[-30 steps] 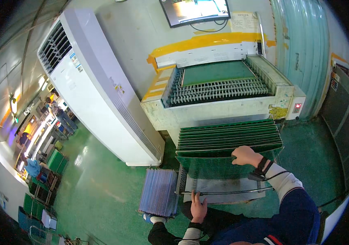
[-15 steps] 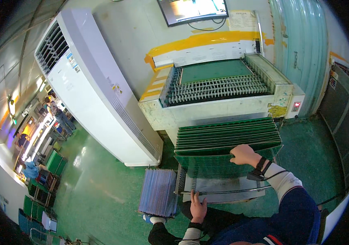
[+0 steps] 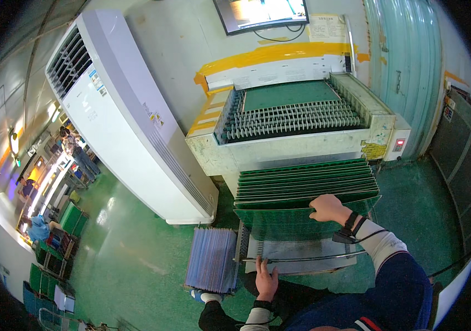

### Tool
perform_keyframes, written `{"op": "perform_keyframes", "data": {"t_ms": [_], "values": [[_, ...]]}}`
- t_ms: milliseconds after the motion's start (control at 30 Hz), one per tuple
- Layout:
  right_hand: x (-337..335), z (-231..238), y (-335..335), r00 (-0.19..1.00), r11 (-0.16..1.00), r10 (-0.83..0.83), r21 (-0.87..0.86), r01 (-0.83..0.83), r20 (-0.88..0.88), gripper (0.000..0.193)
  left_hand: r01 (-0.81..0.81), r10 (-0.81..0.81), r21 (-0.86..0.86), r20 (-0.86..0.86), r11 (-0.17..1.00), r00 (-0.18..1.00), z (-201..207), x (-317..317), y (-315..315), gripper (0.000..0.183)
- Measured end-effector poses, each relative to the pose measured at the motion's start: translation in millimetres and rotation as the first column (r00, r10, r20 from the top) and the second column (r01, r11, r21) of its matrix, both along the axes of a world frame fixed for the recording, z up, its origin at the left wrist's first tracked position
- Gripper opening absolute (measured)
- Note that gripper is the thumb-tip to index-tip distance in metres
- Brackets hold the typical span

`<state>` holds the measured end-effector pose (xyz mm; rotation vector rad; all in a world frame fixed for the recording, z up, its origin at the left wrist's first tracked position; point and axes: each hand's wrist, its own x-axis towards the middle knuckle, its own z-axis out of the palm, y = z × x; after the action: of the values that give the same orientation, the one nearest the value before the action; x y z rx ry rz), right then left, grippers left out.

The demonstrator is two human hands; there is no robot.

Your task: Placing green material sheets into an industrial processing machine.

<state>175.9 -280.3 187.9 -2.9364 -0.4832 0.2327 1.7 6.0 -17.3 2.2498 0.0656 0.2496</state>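
Closed on the top edge of the nearest green panel [image 3: 279, 220] is my right hand [image 3: 330, 209], at that edge's right part. The panel is thin and flat and stands tilted in a rack. Behind it, several similar green panels [image 3: 301, 179] stand in a close row. My left hand [image 3: 267, 279] rests by the rack's front metal rod [image 3: 307, 258], fingers stretched apart and their tips touching it near its left end. Under the rod shows a pale grey board-like rack base [image 3: 296, 249].
A conveyor machine [image 3: 293, 118] with rollers stands ahead, a green panel [image 3: 290, 95] lying on it. Left of the rack is a stack of thin purplish sheets [image 3: 211, 260] on the floor. A tall white air conditioner [image 3: 130, 121] stands at left. People work at a far bench [image 3: 53, 187].
Both hands stay in place on the panel and the rod. The whole view has shifted very slightly.
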Motion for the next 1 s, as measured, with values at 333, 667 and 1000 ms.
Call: {"op": "perform_keyframes", "data": {"t_ms": [333, 667, 1000], "values": [[-0.7, 5.9, 3.2, 1.000, 1.000, -0.011, -0.017, 0.011, 0.006, 0.035, -0.007, 0.006, -0.035, -0.016, 0.999, 1.000, -0.5, 1.4, -0.3, 0.054], [1.1, 6.3, 3.4, 1.000, 0.999, -0.026, -0.028, 0.026, -0.007, 0.039, -0.014, 0.014, -0.011, 0.006, 1.000, 1.000, 1.7, 1.7, -1.4, 0.053], [-0.7, 14.0, 6.4, 0.999, 0.998, -0.020, -0.060, 0.018, -0.045, 0.041, -0.016, 0.015, 0.026, 0.024, 1.000, 1.000, 4.5, 1.8, -1.7, 0.053]]}}
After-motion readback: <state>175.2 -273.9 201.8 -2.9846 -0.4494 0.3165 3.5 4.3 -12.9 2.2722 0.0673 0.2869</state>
